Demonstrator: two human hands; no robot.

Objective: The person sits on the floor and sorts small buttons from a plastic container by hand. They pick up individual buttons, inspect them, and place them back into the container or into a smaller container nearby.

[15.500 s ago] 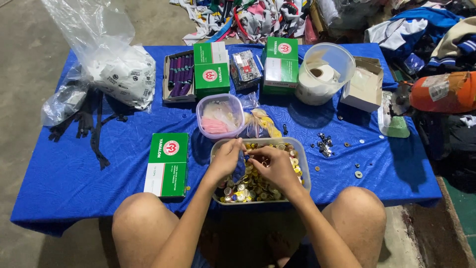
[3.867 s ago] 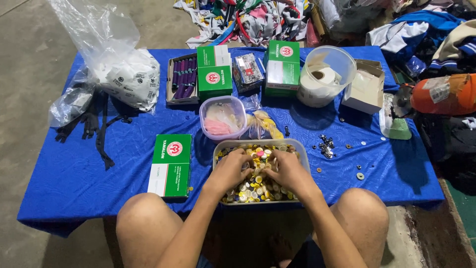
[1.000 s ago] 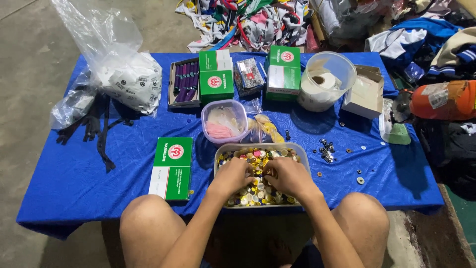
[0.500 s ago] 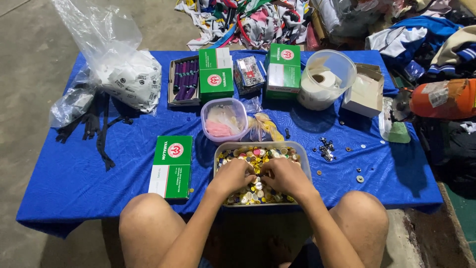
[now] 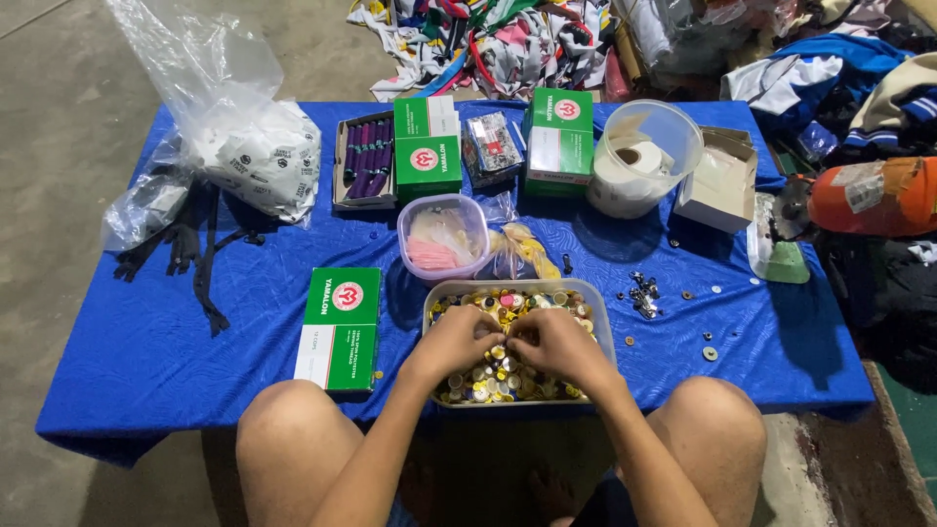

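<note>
A: Head view: where do the hands sit?

B: The left hand (image 5: pixel 457 340) and right hand (image 5: pixel 549 344) meet, fingertips pinched together, inside the grey rectangular plastic tub (image 5: pixel 600 314) of mixed gold and coloured buttons (image 5: pixel 508 376) at the near edge of the blue-covered worktop (image 5: pixel 146 342).

A: And open room?

B: Bare cloth lies left of the green-and-white cardboard box (image 5: pixel 340 328). The clear round tub (image 5: pixel 444 237) behind holds pink material.
</note>
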